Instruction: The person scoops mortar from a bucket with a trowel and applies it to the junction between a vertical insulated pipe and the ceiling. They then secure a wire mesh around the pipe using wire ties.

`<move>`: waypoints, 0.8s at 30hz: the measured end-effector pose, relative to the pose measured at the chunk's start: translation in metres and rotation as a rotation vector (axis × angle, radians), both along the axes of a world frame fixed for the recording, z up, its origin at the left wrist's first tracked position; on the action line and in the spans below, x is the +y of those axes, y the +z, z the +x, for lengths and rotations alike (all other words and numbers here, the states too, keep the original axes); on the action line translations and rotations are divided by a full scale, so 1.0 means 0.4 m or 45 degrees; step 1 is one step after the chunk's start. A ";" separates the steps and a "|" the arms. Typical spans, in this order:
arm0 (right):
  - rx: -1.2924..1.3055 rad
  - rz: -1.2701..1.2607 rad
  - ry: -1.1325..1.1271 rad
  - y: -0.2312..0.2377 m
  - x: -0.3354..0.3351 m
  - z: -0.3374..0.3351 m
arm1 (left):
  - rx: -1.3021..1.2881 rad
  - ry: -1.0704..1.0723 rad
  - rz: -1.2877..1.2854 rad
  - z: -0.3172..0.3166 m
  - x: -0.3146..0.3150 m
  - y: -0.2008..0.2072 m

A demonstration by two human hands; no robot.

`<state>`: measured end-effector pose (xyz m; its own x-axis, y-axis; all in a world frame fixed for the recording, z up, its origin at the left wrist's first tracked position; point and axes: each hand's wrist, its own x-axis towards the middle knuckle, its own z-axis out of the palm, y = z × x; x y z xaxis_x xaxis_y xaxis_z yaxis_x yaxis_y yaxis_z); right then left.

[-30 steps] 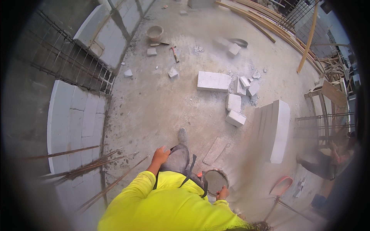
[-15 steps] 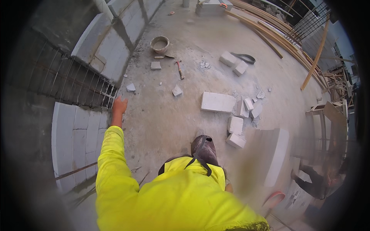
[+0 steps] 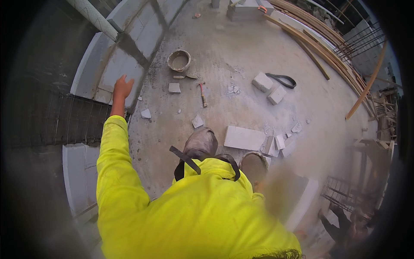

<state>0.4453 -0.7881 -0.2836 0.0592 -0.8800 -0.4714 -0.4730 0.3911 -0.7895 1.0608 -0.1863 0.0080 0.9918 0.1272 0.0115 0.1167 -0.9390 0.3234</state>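
My left hand [image 3: 123,87] is stretched out at the left with its fingers apart, holding nothing. It shows in front of the pale block wall [image 3: 123,64], beside the gap with bare steel bars [image 3: 60,116]; whether it touches the wall I cannot tell. Low on the right, my right hand [image 3: 259,186] is partly hidden by my sleeve and a blurred patch. It is at the near rim of a round bucket [image 3: 253,166] with grey-brown contents, which it carries above the floor. The bucket covers blocks lying behind it.
Ahead on the floor are a mortar tub [image 3: 179,61], a trowel [image 3: 186,77], a hammer [image 3: 202,95] and block pieces [image 3: 174,88]. A large white block [image 3: 244,137] lies before me, broken pieces beside it. Timber planks [image 3: 310,52] line the right; another person [image 3: 340,224] is low right.
I have stepped forward, so the floor things sit nearer. My left hand has passed from the barred gap to the wall section beyond. The bucket at my right hand has come into view.
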 end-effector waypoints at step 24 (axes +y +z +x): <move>1.244 -0.146 1.208 0.153 -0.408 1.748 | 0.101 0.466 0.161 1.110 -0.008 -0.104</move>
